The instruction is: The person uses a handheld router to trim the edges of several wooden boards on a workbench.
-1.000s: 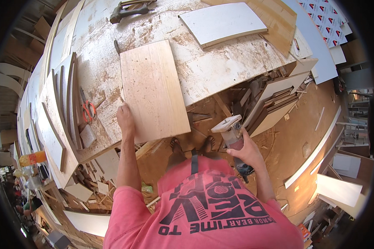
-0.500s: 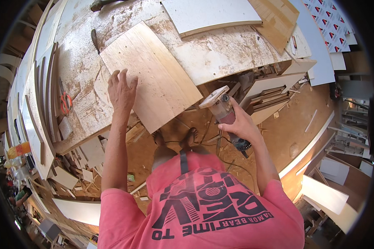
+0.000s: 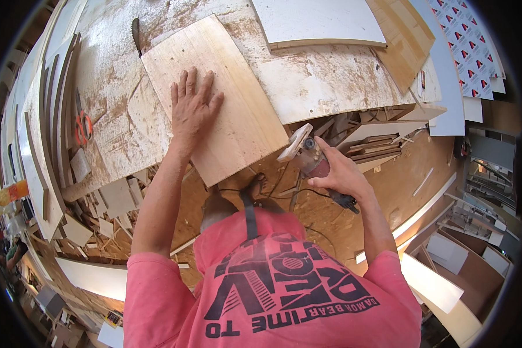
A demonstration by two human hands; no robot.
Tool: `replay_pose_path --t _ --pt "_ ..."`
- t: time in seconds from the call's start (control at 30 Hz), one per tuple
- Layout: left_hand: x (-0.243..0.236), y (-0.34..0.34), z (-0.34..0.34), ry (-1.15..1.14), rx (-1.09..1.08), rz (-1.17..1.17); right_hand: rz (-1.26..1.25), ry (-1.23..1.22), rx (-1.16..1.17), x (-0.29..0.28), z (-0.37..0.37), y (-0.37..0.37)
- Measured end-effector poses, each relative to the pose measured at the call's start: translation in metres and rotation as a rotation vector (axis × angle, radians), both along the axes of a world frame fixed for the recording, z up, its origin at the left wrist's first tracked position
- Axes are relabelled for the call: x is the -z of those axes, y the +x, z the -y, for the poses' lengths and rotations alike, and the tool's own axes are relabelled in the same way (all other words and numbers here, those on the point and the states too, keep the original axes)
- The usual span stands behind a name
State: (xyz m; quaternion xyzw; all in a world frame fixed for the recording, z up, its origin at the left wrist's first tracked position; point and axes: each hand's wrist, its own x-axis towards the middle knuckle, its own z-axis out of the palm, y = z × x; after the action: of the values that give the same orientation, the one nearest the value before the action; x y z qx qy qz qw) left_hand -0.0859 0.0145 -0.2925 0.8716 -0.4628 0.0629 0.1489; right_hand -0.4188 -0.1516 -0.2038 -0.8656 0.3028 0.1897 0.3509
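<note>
A pale wooden board [image 3: 238, 122] lies at an angle on the sawdust-covered workbench [image 3: 110, 156], its lower corner past the front edge. My left hand [image 3: 194, 104] rests flat on the board with fingers apart, holding nothing. My right hand [image 3: 336, 177] is closed on a hand-held power trimmer [image 3: 316, 162], whose flat base [image 3: 297, 141] is beside the board's right corner. Its cord hangs below. A saw blade [image 3: 136, 36] lies beside the board's far left corner.
Curved strips [image 3: 64, 116], orange-handled scissors [image 3: 84, 126] and an orange bottle [image 3: 13, 192] are on the left. A white panel [image 3: 316, 20] lies behind the board. Wood offcuts [image 3: 377, 148] are stacked below the bench at right; my feet stand on the littered floor.
The board has turned, its far end swinging left. My left hand has moved from its left edge up onto its face and spread open. The trimmer has risen toward the board's corner.
</note>
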Motion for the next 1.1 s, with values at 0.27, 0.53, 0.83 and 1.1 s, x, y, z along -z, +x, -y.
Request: replay_pose_path --t 0.27,0.53,0.83,1.1 --pt "-0.001 -0.002 0.001 0.003 0.0 0.003 -0.012 -0.005 0.001 -0.003 -0.001 0.004" --pt "-0.002 -0.001 0.001 0.008 0.003 -0.011 -0.022 -0.002 0.143 -0.004 -0.036 0.007" --pt "0.0 -0.001 0.001 -0.034 0.041 -0.024 -0.003 0.061 0.385 -0.003 -0.086 0.016" --pt "-0.001 0.0 0.002 0.001 0.064 -0.08 0.053 -0.017 0.354 0.005 -0.132 0.024"
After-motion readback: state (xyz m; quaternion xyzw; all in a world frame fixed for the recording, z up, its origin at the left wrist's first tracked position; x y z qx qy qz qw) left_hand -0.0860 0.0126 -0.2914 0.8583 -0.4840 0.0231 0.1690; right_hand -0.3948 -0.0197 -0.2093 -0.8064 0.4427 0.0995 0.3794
